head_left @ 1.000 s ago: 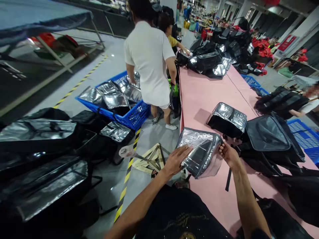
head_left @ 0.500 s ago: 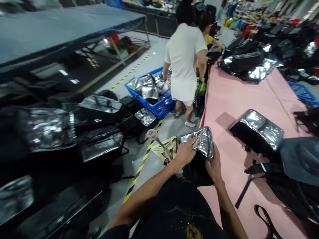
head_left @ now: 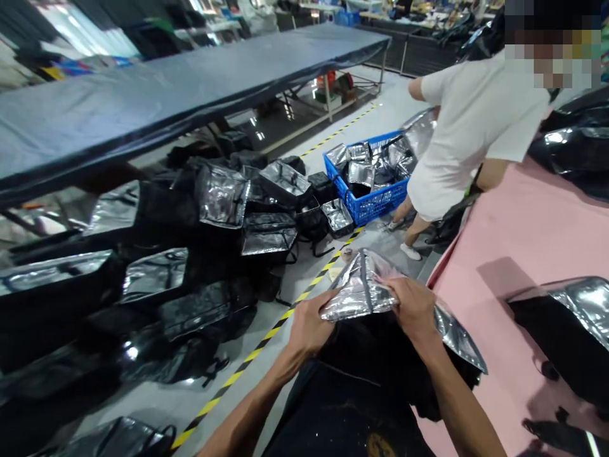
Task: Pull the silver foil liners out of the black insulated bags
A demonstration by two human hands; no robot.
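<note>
In front of my body I hold a black bag with a shiny silver foil lining (head_left: 364,289), its foil part turned up toward me and creased along a dark seam. My left hand (head_left: 309,324) grips the left corner of the foil edge. My right hand (head_left: 413,309) is closed around its right side. More foil (head_left: 459,336) of what looks like the same bag shows beyond my right wrist, over the pink table (head_left: 509,222). The bag's dark lower part merges with my dark shirt, so its outline is hard to make out.
Another foil-lined black bag (head_left: 566,324) lies on the pink table at right. Many similar bags (head_left: 221,197) are heaped on the floor at left. A blue crate (head_left: 375,206) holds silver pieces. A person in white (head_left: 471,127) leans beside it. A long covered table (head_left: 200,82) stands behind.
My view has swung left. My left hand has moved from atop the foil to its left corner, and the foil is now pulled into a peak. The person in white has bent over the crate.
</note>
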